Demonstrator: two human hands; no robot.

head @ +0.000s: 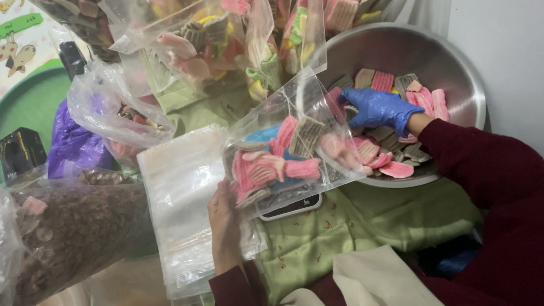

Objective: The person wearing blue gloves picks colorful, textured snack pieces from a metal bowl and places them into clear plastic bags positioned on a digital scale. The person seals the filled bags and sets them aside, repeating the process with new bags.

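My left hand (224, 222), bare, holds a clear plastic bag (289, 120) from below; the bag is partly filled with pink, brown and white ridged crackers (270, 166) and rests on a small scale (294, 207). My right hand (378, 109), in a blue glove, reaches into a large steel bowl (456, 69) and closes on crackers there. More pink and brown crackers (402, 163) lie in the bowl.
A stack of empty clear bags (179, 198) lies left of the scale on a green cloth (342, 228). Filled cracker bags (191, 37) are piled behind. A big bag of brown snacks (63, 235) sits at lower left, with a purple bag (74, 146) and green tray (26, 106) beyond.
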